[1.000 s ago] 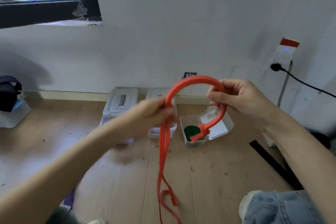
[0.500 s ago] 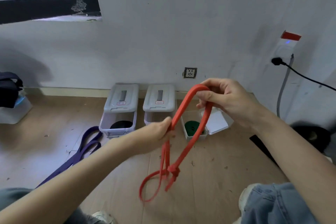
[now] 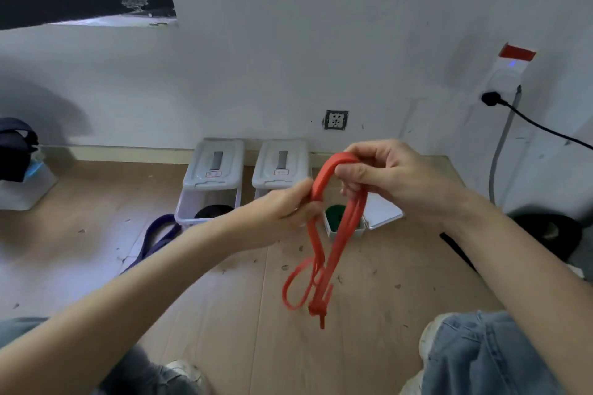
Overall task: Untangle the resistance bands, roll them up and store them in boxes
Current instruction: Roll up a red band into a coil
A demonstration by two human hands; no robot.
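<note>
An orange-red resistance band [image 3: 340,234] hangs in the air in front of me, folded over at the top, with a knot [image 3: 317,308] and a loose loop at its lower end. My left hand [image 3: 288,205] grips the left strands just below the fold. My right hand [image 3: 382,173] pinches the top of the fold and the right strands. A purple band [image 3: 157,237] lies on the floor to the left. Three plastic boxes stand by the wall: the left box [image 3: 210,202] holds a black roll, the middle box [image 3: 279,167] is partly hidden, the small open box [image 3: 337,221] holds a green roll.
The boxes' grey lids [image 3: 218,163] are raised. A wall socket [image 3: 335,119] sits above them. A black cable [image 3: 545,128] runs from a plug at the right. A dark bag [image 3: 16,147] rests on a white bin at the far left. My knees in jeans [image 3: 481,356] frame the bottom.
The wide arch of band has been folded into a narrow hairpin as my hands came close together. The knot has dropped from beside my right hand to the hanging lower end.
</note>
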